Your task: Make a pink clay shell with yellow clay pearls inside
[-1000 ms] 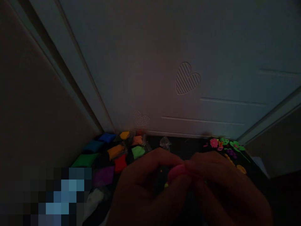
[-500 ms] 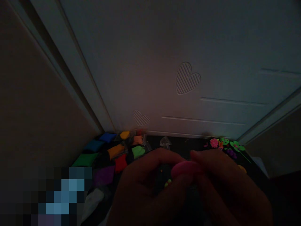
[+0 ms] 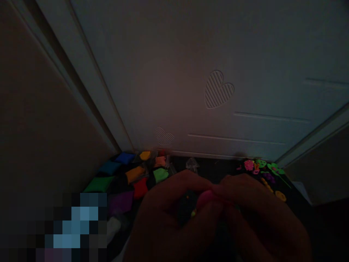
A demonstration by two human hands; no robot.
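Facing a broad pale panel [image 3: 174, 72], dimly lit and marked with thin grooves [image 3: 271, 118]. Looking down on a dark tabletop [image 3: 214, 171] set against its foot. Holding left hand [image 3: 166, 214] and right hand [image 3: 267, 214] together above it, with the grip closed on both sides. Glancing up to a striped heart [image 3: 219, 90] in relief on the panel. Passing, left of the left hand, over a green packet [image 3: 99, 184], purple packet [image 3: 120, 202], orange packet [image 3: 134, 175], blue packet [image 3: 124, 158] and red packet [image 3: 140, 188], all lying flat. Pinching a pink piece [image 3: 204, 199] between the fingertips [image 3: 216, 206] of both hands, left end and right, partly covered and too hidden to read whole. Noting low on the panel a smaller heart [image 3: 164, 135], and near its foot a crumpled clear bag [image 3: 192, 165]. Seeing, past the right hand, a green flower [image 3: 275, 169], ruffled pink flower [image 3: 249, 165] and yellow disc [image 3: 280, 196], all small. Catching, through the gap framed by the left hand, a yellow-green bit [image 3: 193, 213] and a tiny orange speck [image 3: 187, 197].
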